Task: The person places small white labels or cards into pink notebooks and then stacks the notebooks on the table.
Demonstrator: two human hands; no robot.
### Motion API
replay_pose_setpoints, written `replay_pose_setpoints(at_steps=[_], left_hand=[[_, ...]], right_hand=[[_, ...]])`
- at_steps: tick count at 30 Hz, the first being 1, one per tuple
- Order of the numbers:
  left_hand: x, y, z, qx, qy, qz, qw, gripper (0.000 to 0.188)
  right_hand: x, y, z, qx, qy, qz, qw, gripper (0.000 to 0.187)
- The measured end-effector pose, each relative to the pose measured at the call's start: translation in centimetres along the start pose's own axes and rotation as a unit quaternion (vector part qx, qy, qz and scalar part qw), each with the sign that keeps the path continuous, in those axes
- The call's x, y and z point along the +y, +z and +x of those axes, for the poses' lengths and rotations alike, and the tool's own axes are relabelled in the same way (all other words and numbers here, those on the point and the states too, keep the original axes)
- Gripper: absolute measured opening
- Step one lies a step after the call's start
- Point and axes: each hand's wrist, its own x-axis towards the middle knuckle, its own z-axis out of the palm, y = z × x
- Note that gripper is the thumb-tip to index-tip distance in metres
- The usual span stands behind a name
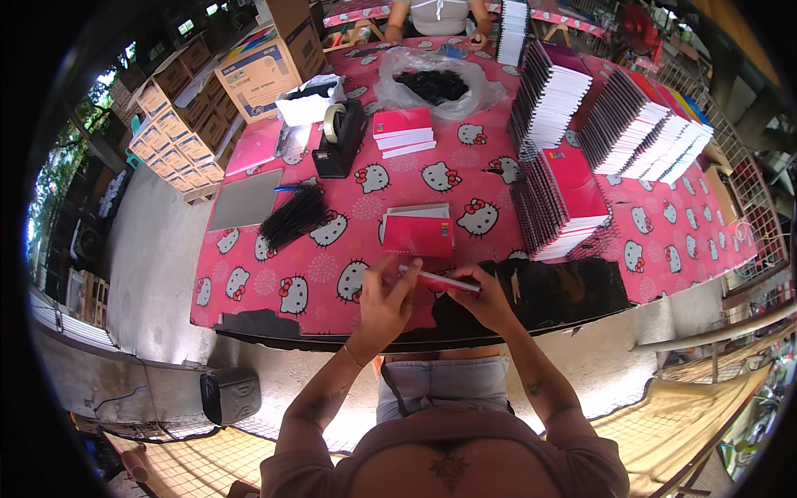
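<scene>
Pink cartoon-cat cloth covers the table (pixel 349 274), with stacks of spiral notebooks (pixel 556 199) at the right. Near the front edge, the left hand (pixel 383 300) and right hand (pixel 481 300) pinch opposite ends of a thin white strip (pixel 440 280), fingers closed on it, just below a small red booklet pile (pixel 418 231).

bright even daylight | soft shadows | strong fisheye bending, black rim | edges slightly blurred, centre sharp
</scene>
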Motion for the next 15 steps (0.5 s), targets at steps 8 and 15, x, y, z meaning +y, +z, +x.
replay_pose_setpoints(at_steps=[8,15], left_hand=[[-0.1,0.2,-1.6,-0.070,-0.123,-0.175,0.974,0.068],[-3.4,-4.6,0.7,-0.074,-0.258,-0.185,0.945,0.024]], right_hand=[[0.6,2.2,0.9,0.018,0.017,0.051,0.998,0.027],[0.3,0.6,1.5,-0.010,0.026,0.014,1.000,0.027]])
